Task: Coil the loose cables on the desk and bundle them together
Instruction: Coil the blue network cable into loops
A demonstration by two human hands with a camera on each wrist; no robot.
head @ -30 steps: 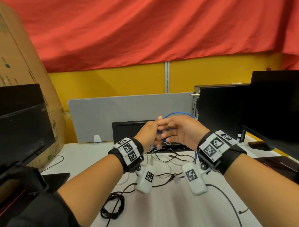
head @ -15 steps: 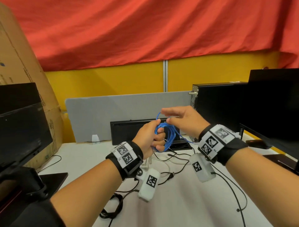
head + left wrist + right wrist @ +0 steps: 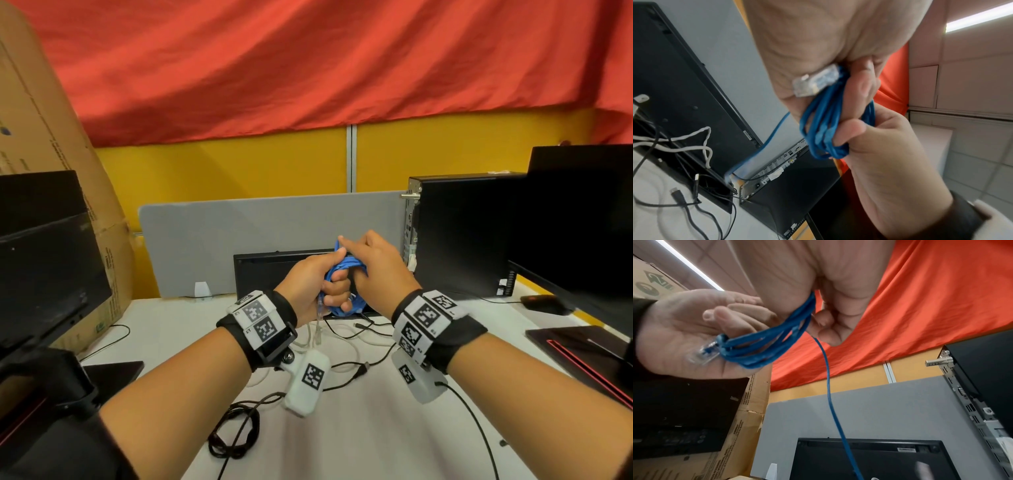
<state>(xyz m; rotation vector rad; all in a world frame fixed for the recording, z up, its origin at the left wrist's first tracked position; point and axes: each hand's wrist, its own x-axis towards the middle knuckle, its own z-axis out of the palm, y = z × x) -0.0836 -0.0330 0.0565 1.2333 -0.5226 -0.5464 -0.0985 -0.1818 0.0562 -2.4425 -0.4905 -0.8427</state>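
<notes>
Up above the counter (image 3: 359, 438), both hands meet on a blue cable (image 3: 342, 270) wound into a small coil. The left hand (image 3: 313, 284) has its fingers curled round the loops and grips them as a bunch, thumb up on top. In the left wrist view the cable's clear plug (image 3: 815, 81) lies against that palm, beside the loops. The right hand (image 3: 376, 270) is closed on the coil's other side, its fingers pinching the strands near the top, with the forefinger stretched out toward the left thumb. From the right wrist view a single blue strand hangs down from under the right fingers (image 3: 826, 327) toward a black monitor (image 3: 869, 457) lying flat at the back of the counter; its lower end is too blurred to follow.

On the counter below the hands lie loose cables: a white one (image 3: 346, 332) looping in front of the flat monitor, thin black ones (image 3: 359, 370) crossing it, and a black coil (image 3: 236, 431) near the front edge by the left forearm. A black computer case (image 3: 459, 236) stands to the right, near the hands, and a grey divider (image 3: 260, 236) runs behind. A cardboard box (image 3: 51, 144) leans at far left.
</notes>
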